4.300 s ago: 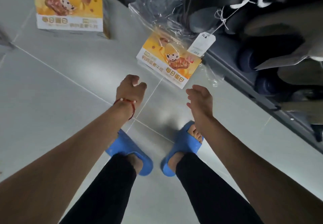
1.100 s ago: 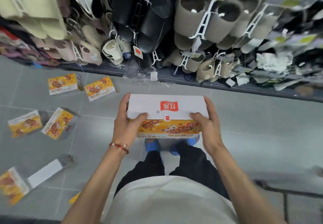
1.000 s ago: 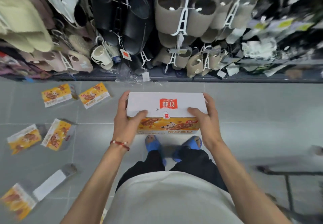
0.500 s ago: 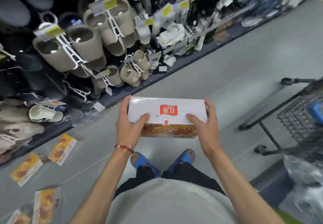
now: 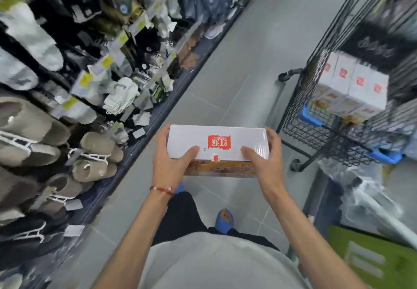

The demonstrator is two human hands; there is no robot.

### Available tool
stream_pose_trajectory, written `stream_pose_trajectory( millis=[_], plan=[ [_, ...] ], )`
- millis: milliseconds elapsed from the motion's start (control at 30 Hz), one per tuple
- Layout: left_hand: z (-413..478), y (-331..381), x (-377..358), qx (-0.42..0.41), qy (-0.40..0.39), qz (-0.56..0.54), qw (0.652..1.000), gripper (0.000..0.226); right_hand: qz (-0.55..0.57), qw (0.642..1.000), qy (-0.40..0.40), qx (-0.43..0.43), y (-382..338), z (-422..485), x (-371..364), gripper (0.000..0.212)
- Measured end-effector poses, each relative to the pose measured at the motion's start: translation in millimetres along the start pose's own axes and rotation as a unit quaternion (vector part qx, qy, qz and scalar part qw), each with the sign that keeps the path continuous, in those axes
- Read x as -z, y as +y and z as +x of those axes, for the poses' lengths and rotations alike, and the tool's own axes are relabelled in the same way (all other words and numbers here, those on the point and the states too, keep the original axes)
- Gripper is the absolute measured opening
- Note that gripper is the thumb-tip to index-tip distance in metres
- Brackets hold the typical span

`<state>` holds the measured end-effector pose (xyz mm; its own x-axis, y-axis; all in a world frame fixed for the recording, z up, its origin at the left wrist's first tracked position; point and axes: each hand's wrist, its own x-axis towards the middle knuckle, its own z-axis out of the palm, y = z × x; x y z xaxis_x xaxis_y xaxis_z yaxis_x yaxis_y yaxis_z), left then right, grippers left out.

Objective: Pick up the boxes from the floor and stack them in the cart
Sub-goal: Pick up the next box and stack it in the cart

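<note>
A: What are the hands doing with the box (image 5: 217, 141)?

B: Both are gripping it. The left hand (image 5: 169, 162) is clamping one short end and the right hand (image 5: 266, 160) the other, thumbs lying on the white top and fingers wrapping the far edge. The box is hanging level in the air between them, in front of the person's waist and well above the floor (image 5: 237, 81).

A: Why one hand at each end?

B: It is long and flat, so I would say holding both ends is stopping it from tipping. It is also leaving the underside free for setting it down.

A: And where is the cart (image 5: 300, 117) sitting?

B: Ahead of the right hand and off to that side, near but not touching. Several matching boxes (image 5: 358, 85) are standing packed side by side inside the wire basket.

A: So which step is under way?

B: The carry, I think: the box is off the floor but not yet in the cart. Next it is probably needing a lift over the wire wall and lining up with the row already there.

A: Anything beyond the left hand?

B: Racks of slippers (image 5: 45, 130) are hanging there, blurred and well apart from the box.
</note>
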<state>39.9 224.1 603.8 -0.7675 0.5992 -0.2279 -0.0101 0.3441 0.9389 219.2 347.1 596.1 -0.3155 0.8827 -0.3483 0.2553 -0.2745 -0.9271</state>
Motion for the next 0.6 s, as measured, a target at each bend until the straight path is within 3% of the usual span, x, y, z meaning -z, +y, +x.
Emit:
stream_pose_trajectory(
  millis=[133, 333, 600],
  plan=[
    [68.0, 20.5, -32.3, -0.021, -0.077, 0.011, 0.997, 0.074, 0.032, 0.997, 0.071, -0.008, -15.0, 42.1, 1.9, 0.072],
    [170.1, 63.4, -74.7, -0.055, -0.205, 0.048, 0.976, 0.083, 0.080, 0.977, 0.198, -0.012, -49.8, 94.9, -3.0, 0.065],
    [254.9, 135.7, -176.7, -0.103, -0.381, 0.092, 0.914, 0.088, 0.157, 0.913, 0.375, -0.030, -78.4, 149.0, 16.5, 0.076]
  ],
)
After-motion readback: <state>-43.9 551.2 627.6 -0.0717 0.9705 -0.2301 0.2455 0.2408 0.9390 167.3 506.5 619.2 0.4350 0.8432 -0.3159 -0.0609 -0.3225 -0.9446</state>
